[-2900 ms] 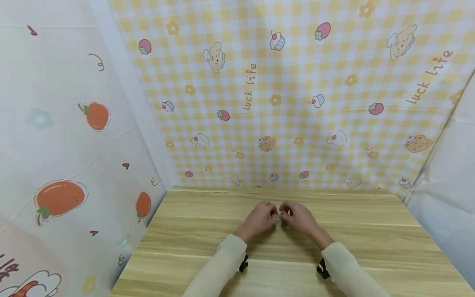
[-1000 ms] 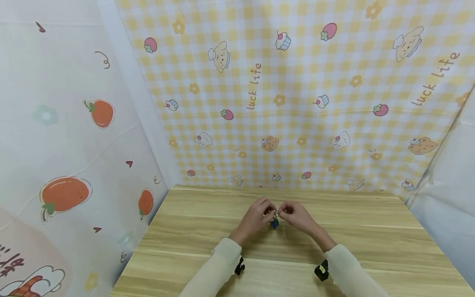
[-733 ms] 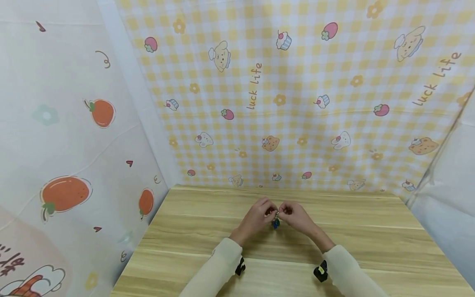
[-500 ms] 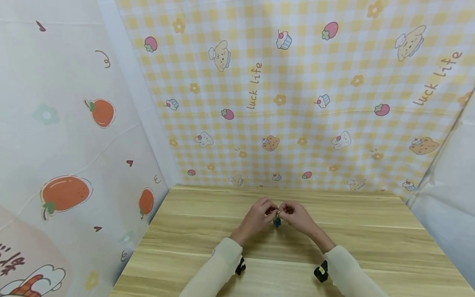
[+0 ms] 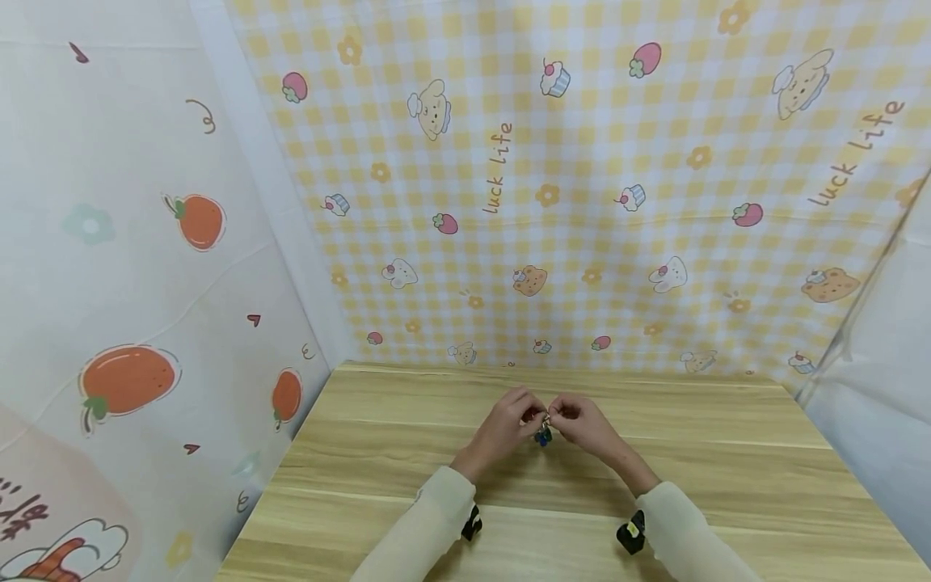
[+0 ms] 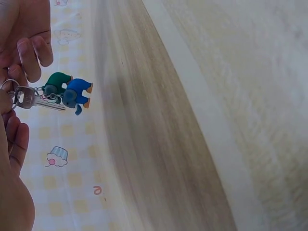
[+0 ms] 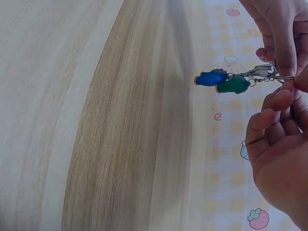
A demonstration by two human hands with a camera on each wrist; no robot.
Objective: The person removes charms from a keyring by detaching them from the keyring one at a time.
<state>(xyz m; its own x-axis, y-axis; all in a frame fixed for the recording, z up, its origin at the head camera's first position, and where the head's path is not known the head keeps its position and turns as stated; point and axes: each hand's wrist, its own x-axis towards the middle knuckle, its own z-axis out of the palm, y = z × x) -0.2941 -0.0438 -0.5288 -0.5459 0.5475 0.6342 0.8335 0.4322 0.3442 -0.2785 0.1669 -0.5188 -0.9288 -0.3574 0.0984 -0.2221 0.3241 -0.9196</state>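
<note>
Keyring (image 6: 10,80) of thin, round silver-coloured metal is being pinched between two bare hands above a pale, wood-grained tabletop (image 5: 349,453). By the left hand (image 5: 504,428), curled into a pinch of thumb and fingers, one side of it is being gripped; by the right hand (image 5: 587,426), likewise curled, the other side is being held just beside. From the keyring a flat silver metal key (image 6: 26,97) is being dangled, together with a blue animal-shaped charm (image 6: 77,91) with orange-tipped feet and a dark green charm (image 6: 57,81) of similar shape, both being carried on short silver chains (image 7: 236,75). The forearms are being covered by cream sleeves (image 5: 418,525), and black devices (image 5: 631,533) are being worn at the wrists. Behind, the tabletop is being backed by a yellow-and-white checked cloth (image 5: 473,81), printed with cupcakes, strawberries and flowers.
</note>
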